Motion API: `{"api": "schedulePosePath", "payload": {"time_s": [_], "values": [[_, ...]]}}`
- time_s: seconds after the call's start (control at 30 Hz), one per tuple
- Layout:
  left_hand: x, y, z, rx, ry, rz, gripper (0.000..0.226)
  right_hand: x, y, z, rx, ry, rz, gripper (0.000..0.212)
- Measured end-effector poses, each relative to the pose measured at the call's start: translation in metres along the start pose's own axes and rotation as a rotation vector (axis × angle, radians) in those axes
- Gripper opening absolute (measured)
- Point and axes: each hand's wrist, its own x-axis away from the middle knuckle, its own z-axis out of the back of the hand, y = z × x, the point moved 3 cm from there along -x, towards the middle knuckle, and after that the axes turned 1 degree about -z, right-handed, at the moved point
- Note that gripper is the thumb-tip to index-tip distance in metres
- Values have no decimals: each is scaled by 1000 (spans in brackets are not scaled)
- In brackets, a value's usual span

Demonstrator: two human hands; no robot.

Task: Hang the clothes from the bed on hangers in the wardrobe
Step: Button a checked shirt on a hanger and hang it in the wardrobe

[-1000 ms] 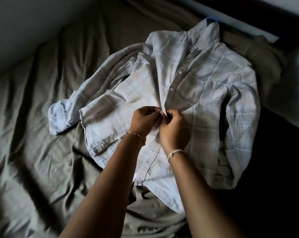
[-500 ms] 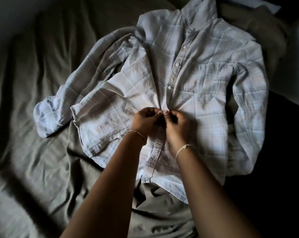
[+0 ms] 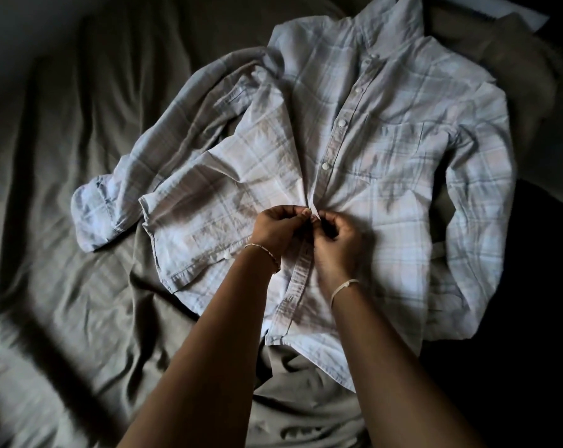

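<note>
A pale plaid button-up shirt (image 3: 386, 150) lies face up on the bed, collar at the top, one sleeve stretched out to the left. Its upper buttons are fastened; below my hands the front placket lies open. My left hand (image 3: 275, 229) and my right hand (image 3: 336, 240) meet at the placket halfway down the shirt, each pinching an edge of the fabric between curled fingers. No hanger or wardrobe is in view.
A wrinkled grey-brown bed sheet (image 3: 79, 270) covers the bed on the left and below the shirt. A pillow or bedding lump (image 3: 512, 59) sits at the top right. Dark shadow (image 3: 538, 286) fills the right side.
The view has tilted down and moved closer, so the shirt sits higher in the frame. Both hands stay pinched together at the same spot on the placket.
</note>
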Motion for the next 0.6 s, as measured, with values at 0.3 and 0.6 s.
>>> {"api": "schedulePosePath", "payload": {"time_s": [0.3,0.6], "values": [[0,0,1,-7,42,-12,10,0,-5,0,-320,-29,-200,18],[-4,5,1,-4,126,48,15,-5,-7,-2,-281,-56,-243,24]]}}
